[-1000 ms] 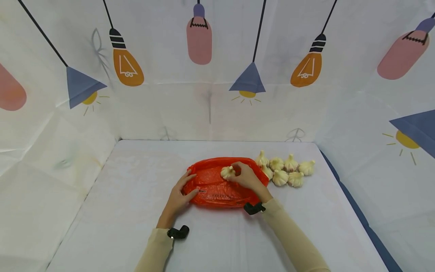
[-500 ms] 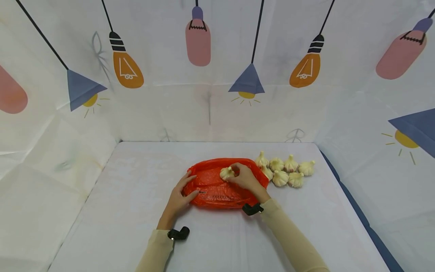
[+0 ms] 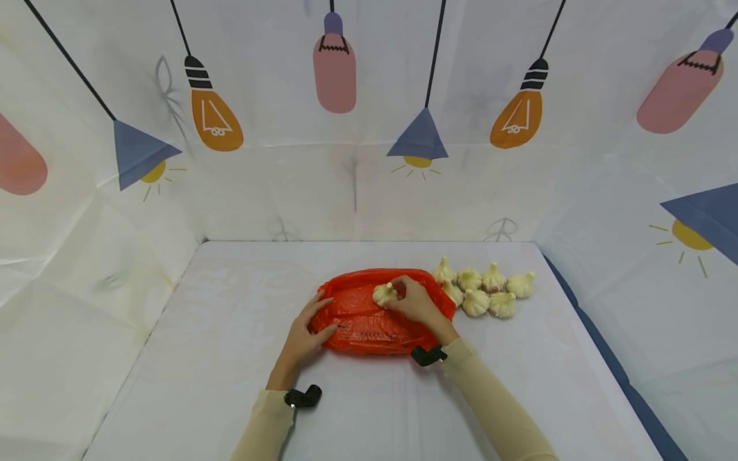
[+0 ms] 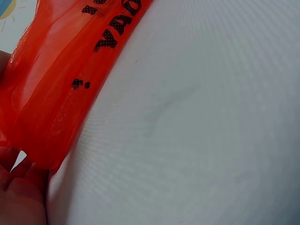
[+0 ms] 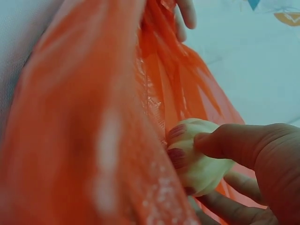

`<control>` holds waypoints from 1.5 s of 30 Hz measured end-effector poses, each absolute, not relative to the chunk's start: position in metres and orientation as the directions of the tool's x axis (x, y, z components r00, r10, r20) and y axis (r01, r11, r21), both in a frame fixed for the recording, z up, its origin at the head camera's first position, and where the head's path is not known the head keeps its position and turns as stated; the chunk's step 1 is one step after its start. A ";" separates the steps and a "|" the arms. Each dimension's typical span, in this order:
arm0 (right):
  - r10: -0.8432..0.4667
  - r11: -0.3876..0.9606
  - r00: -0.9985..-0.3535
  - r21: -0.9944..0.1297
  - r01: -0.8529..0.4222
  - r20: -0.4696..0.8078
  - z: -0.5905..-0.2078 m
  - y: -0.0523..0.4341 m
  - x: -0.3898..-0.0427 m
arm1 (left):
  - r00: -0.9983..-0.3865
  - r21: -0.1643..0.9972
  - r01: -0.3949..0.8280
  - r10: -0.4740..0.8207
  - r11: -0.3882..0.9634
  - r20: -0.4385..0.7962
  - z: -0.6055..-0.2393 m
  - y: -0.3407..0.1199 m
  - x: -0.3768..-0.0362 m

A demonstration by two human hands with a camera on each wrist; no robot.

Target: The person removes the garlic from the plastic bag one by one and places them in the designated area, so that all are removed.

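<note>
The right hand [image 3: 416, 302] holds one garlic bulb [image 3: 384, 294] between thumb and curled fingers [image 5: 220, 143], directly above the far half of the red plastic bag [image 3: 369, 323]. In the right wrist view the bulb touches the crumpled film of the bag; whether it is inside the mouth or against the outer surface cannot be determined.

The left hand [image 3: 305, 333] grips the left end of the bag, thumb on top and fingers curled over the near-left edge. In the left wrist view that edge sits against the table [image 3: 230, 358], with black printed lettering visible on the film.

The bag lies flat near the centre of the table, long axis running left to right. Its far rim is raised slightly. Its right end is just beside a pile of garlic bulbs [image 3: 487, 289], which lies in two short rows on the right, toward the far edge. The nearest bulb of the pile touches or nearly touches the bag's right rim.

Open table surface extends to the left of the bag, across the whole near side around the forearms, and between the bag and the far wall. To the right of the pile, a narrower strip of bare surface runs to the table's right edge. Printed backdrop walls [image 3: 357, 186] close the left, far and right sides.
</note>
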State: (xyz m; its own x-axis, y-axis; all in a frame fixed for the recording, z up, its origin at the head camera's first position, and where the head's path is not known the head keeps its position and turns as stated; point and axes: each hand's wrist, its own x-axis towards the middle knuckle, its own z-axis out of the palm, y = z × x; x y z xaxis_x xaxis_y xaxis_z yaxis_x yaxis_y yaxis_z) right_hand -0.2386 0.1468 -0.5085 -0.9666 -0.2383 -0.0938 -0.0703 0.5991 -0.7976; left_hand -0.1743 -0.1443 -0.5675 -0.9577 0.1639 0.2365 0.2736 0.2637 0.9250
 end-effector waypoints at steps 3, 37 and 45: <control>-0.237 0.606 -0.967 -0.792 -0.073 -0.092 -0.508 0.147 -0.239 | -0.959 0.929 0.269 0.161 0.252 0.234 -0.567 -0.144 -0.174; -0.233 0.574 -0.972 -0.805 -0.149 0.014 -0.456 0.170 -0.231 | -0.965 0.929 0.244 0.165 0.278 0.205 -0.559 -0.145 -0.173; -0.191 0.567 -0.980 -0.810 -0.149 0.047 -0.439 0.188 -0.230 | -0.964 0.920 0.251 0.169 0.302 0.207 -0.561 -0.146 -0.174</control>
State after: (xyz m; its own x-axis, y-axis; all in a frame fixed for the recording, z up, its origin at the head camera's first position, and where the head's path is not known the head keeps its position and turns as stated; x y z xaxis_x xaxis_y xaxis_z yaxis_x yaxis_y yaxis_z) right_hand -0.2300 0.1881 -0.4389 -0.9804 -0.1915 0.0469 -0.1495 0.5671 -0.8100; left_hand -0.1738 -0.1458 -0.5611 -0.9635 0.1694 0.2071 0.2508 0.3019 0.9198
